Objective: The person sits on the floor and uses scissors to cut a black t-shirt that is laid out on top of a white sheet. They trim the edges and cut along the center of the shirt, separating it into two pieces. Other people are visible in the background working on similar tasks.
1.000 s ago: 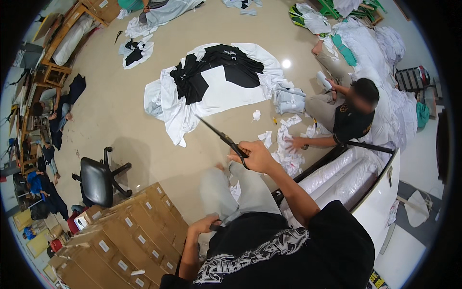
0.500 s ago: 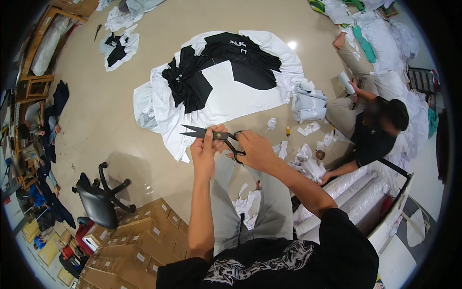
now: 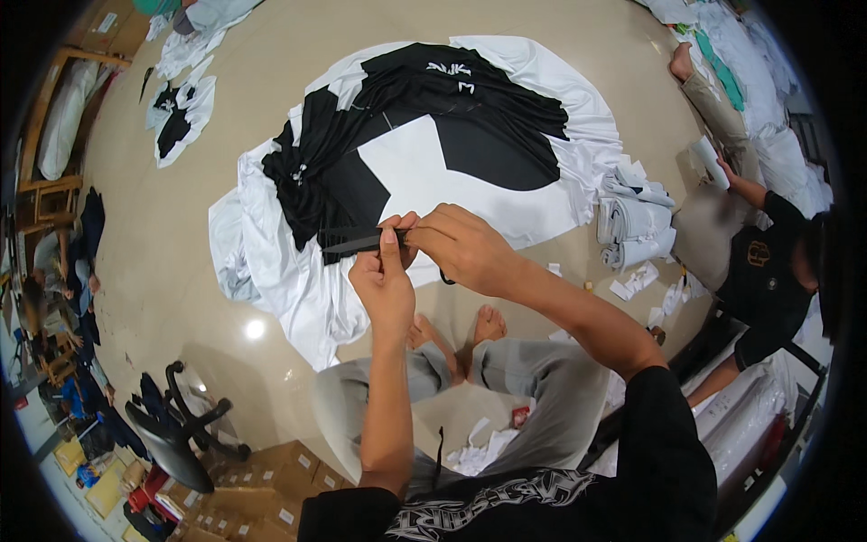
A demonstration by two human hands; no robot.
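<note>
A pair of black scissors (image 3: 350,244) is held up in front of me, its blades closed together and pointing left. My left hand (image 3: 384,280) grips it near the pivot, with the thumb along the metal. My right hand (image 3: 465,250) closes round the handles, which are mostly hidden behind its fingers. Beyond the hands, a white cloth (image 3: 506,212) is spread on the floor. Black fabric (image 3: 488,144) with white lettering lies bunched over it, and a white cut-out shape (image 3: 402,167) shows at its middle.
Rolled pale grey fabric bundles (image 3: 632,221) stand right of the cloth, near white scraps (image 3: 635,282). A co-worker (image 3: 768,262) sits at the right. Cardboard boxes (image 3: 271,492) and an overturned black office chair (image 3: 167,443) are at the lower left.
The scissor blades, spread apart before, are now together. My right hand has moved closer to my left hand. The view has shifted, and my bare feet now show below the hands.
</note>
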